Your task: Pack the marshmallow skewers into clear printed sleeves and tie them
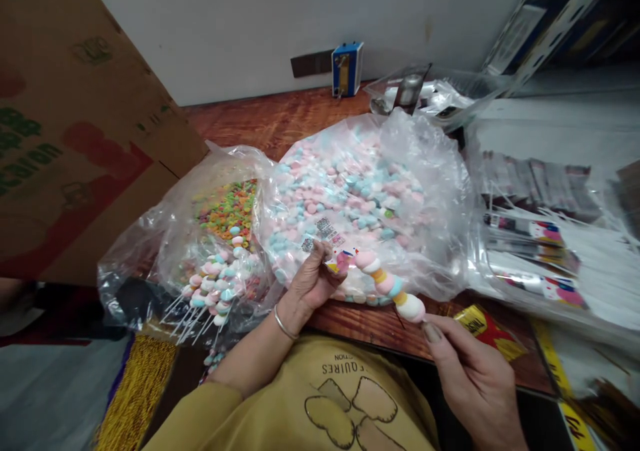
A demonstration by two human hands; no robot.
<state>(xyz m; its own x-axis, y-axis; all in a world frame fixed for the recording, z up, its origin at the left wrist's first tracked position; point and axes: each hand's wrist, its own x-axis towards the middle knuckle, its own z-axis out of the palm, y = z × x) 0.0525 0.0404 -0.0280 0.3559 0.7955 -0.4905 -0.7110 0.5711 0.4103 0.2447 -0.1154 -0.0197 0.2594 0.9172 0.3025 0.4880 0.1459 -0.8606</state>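
Observation:
A skewer of pastel candies (pixel 385 282) slants down to the right in front of my body. My right hand (pixel 470 377) pinches its lower end between thumb and finger. Near its upper end, my left hand (pixel 320 277), with a silver bangle on the wrist, is closed on a small printed wrapper (pixel 334 259). Behind the hands lies a large clear bag of pink, white and blue candies (pixel 350 184). To its left, an open bag holds colourful ring-shaped pieces (pixel 233 207), with several loaded candy skewers (pixel 215 284) lying on it, their white sticks pointing down-left.
A printed cardboard box (pixel 90 124) stands at the left. Clear packets with printed wrappers (pixel 535 231) lie at the right. A small blue box (pixel 347 69) and a clear bag (pixel 440 97) sit at the back. A yellow and red packet (pixel 487 331) rests near the front edge.

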